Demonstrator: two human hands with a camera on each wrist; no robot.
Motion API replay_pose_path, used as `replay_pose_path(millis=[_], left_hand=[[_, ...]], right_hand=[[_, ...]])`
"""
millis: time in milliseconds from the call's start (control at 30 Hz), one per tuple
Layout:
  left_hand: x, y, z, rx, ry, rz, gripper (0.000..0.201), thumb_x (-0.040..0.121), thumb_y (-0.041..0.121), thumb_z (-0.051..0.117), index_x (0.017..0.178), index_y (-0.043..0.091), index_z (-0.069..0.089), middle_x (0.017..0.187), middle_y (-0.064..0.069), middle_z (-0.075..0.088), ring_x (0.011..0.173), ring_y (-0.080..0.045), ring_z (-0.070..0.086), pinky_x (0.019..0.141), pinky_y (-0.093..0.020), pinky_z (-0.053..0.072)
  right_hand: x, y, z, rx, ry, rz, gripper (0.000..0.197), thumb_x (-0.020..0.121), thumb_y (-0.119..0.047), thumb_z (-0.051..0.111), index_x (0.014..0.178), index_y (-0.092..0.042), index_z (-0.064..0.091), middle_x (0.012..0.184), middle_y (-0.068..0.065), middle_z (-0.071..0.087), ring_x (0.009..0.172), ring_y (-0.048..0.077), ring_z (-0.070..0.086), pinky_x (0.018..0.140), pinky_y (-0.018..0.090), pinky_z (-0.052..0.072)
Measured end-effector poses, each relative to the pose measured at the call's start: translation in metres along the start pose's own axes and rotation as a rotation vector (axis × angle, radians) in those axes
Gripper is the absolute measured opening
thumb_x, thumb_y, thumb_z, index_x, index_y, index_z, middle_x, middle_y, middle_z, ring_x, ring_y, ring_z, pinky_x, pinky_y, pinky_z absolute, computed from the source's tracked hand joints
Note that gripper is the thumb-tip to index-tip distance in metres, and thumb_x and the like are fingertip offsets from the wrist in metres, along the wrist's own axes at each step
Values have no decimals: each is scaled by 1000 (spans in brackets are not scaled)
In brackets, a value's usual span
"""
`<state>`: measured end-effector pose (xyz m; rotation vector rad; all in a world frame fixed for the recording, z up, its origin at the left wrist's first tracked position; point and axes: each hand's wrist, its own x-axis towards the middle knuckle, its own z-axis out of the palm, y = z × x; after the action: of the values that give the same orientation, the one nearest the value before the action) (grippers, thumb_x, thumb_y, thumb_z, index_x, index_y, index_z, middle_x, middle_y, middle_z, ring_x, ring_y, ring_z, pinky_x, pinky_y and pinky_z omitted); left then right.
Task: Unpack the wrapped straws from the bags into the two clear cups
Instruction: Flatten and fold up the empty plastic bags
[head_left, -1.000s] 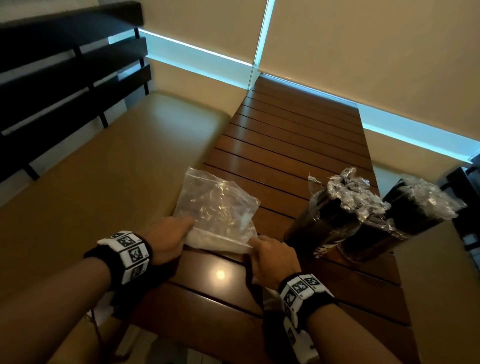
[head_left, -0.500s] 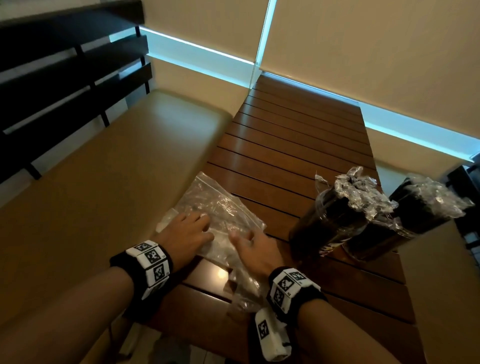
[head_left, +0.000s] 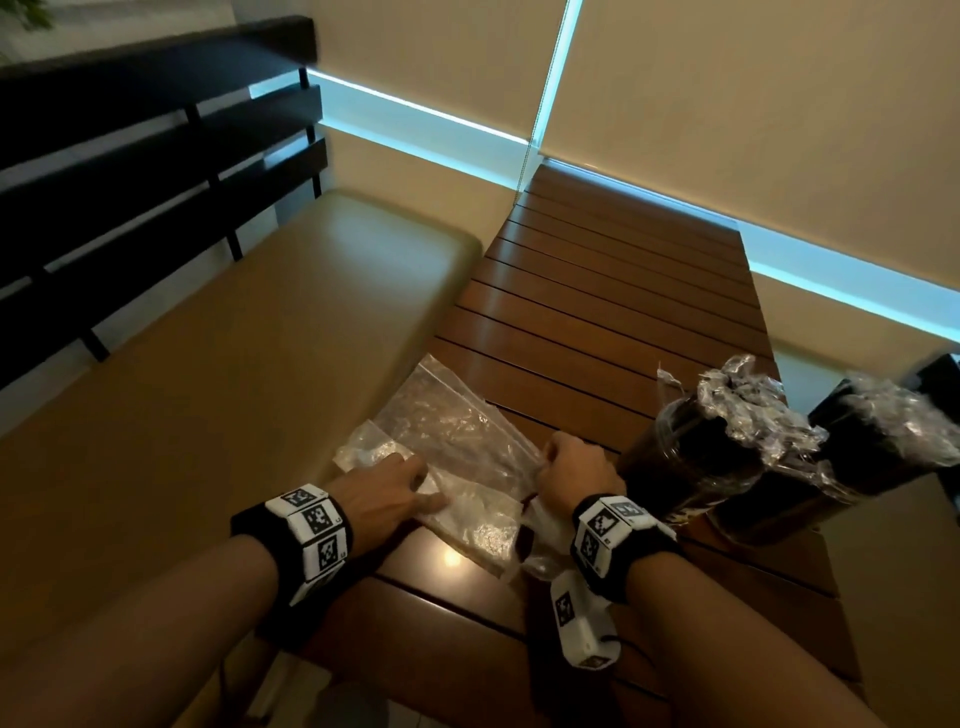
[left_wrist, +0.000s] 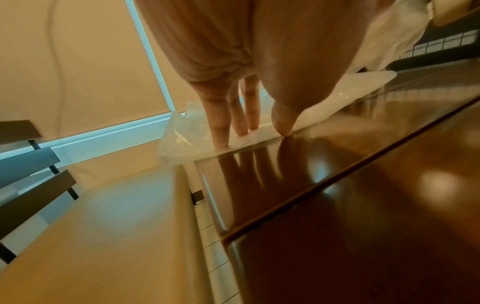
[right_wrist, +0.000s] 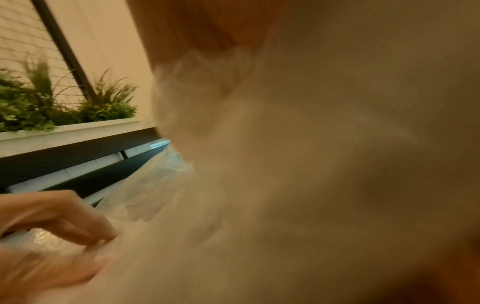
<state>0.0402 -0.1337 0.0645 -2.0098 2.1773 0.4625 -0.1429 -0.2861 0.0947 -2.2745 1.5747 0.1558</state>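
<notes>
Crinkly clear bag (head_left: 457, 447) lies flat at the table's near-left edge; 2 clear cups (head_left: 691, 462) stuffed with wrapped straws (head_left: 753, 410) stand right.

Right hand (right_wrist: 207, 24) behind blurred bag (right_wrist: 285, 164)

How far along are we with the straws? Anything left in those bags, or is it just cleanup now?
Done, by the look of it: both cups stand packed with wrapped straws. In hand: the left hand presses flat on a clear bag on the table, while the right hand grips its other edge. The bag looks empty, though crinkles hide some of it. Left: clearing the bags.
</notes>
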Motion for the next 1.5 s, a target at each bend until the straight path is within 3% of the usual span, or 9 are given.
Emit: replay_pose_path(millis=[267, 433, 633, 733, 933, 1200, 1300, 1400, 1500], left_hand=[[4, 4, -4, 107, -9, 5, 55, 95, 21, 48, 144, 39, 28, 128, -4, 36, 112, -23, 41, 75, -34, 48], [12, 9, -5, 82, 60, -38, 44, 92, 38, 50, 135, 39, 39, 129, -3, 37, 111, -22, 46, 76, -35, 52], [2, -3, -12, 210, -99, -60, 88, 72, 33, 67, 145, 42, 20, 151, -4, 12, 136, -28, 23, 106, -50, 33], [-8, -11, -11, 157, -129, -110, 89, 77, 21, 66, 148, 34, 16, 155, -1, 14, 139, -24, 28, 111, -42, 29], [-5, -24, -11, -271, 205, -337, 28, 95, 12, 46, 118, 19, 60, 117, -5, 63, 106, -26, 59, 71, -24, 32], [10, -14, -1, -359, 318, -524, 26, 91, 25, 62, 112, 11, 54, 110, -7, 63, 99, -26, 59, 69, -25, 31], [11, -11, -2, -252, 353, -496, 37, 88, 25, 65, 118, 14, 47, 116, -5, 51, 91, -25, 58, 65, -26, 34], [12, -14, -3, 28, 410, -231, 35, 73, 17, 72, 105, 17, 60, 106, -8, 55, 80, -22, 57, 57, -26, 45], [9, -16, 3, 206, 303, 40, 27, 78, 35, 49, 99, 26, 65, 115, -3, 59, 100, -23, 60, 86, -38, 49]], right_hand=[[-9, -26, -20, -35, 281, -310, 21, 92, -25, 54, 108, -24, 41, 100, -2, 59, 79, 22, 59, 69, 36, 49], [-31, -31, 11, -476, -34, -754, 55, 84, -60, 54, 126, -24, 46, 120, -2, 54, 90, 23, 62, 68, 32, 47], [-29, -7, 28, -427, -1, -621, 29, 89, -26, 51, 117, -20, 50, 121, 1, 54, 93, 30, 63, 63, 33, 38], [-24, -3, 28, -351, 30, -576, 17, 90, -21, 47, 107, -24, 50, 111, -1, 61, 90, 31, 65, 63, 34, 40], [-8, 10, 24, -54, -21, -208, 16, 101, -35, 33, 107, -24, 44, 103, 7, 65, 93, 33, 62, 72, 37, 45], [-20, 16, 35, -140, 107, -132, 33, 97, -26, 51, 125, -22, 33, 121, 4, 54, 90, 29, 66, 65, 35, 47], [-26, 18, 38, -327, 56, -453, 55, 92, -23, 60, 139, -26, 31, 136, 2, 38, 84, 22, 66, 57, 26, 43], [-33, 21, 36, -398, 9, -593, 41, 93, -54, 44, 126, -29, 45, 128, -6, 46, 86, 21, 63, 60, 28, 44], [-36, 22, 32, -431, -16, -576, 47, 90, -60, 42, 122, -27, 48, 125, -8, 49, 85, 24, 64, 64, 31, 47]])
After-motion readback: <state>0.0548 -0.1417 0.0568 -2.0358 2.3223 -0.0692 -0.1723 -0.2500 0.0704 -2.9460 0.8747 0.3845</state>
